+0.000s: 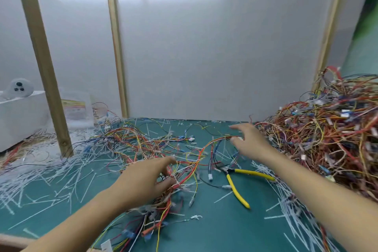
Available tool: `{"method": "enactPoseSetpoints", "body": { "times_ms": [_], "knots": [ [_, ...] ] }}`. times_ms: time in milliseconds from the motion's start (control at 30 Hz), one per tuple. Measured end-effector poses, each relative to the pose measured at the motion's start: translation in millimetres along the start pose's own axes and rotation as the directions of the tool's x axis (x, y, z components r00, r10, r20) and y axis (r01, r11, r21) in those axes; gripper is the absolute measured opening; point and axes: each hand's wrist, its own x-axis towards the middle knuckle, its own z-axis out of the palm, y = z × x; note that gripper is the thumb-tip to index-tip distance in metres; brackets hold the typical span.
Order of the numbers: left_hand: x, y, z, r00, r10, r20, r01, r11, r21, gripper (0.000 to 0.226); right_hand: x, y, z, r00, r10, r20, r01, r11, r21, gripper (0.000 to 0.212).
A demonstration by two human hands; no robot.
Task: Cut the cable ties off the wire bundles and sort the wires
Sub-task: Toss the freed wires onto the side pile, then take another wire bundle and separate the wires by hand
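My left hand [147,176] grips a tied bundle of red, orange and yellow wires [180,184] near the middle of the green mat. My right hand [250,141] is stretched out further back, fingers spread, with its thumb touching the far end of a wire strand [216,141] that runs back to the left hand's bundle. Yellow-handled cutters [237,185] lie on the mat between my forearms, held by neither hand. A large heap of uncut wire bundles [327,137] fills the right side. Loose wires [126,141] spread over the mat's back left.
Cut white cable ties [51,178] litter the green mat [214,231], thickest at the left and along the right forearm. Two wooden posts [44,61] stand at the left before a white panel. A white box [20,116] with a plush toy sits far left.
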Motion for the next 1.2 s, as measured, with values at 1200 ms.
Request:
{"method": "enactPoseSetpoints", "body": {
  "times_ms": [1200],
  "knots": [
    [2,-158,-16,0.947,-0.193,0.257,0.084,0.92,0.383,0.041,44,-59,-184,0.944,-0.076,-0.322,0.136,0.977,0.166,0.026]
  ]
}}
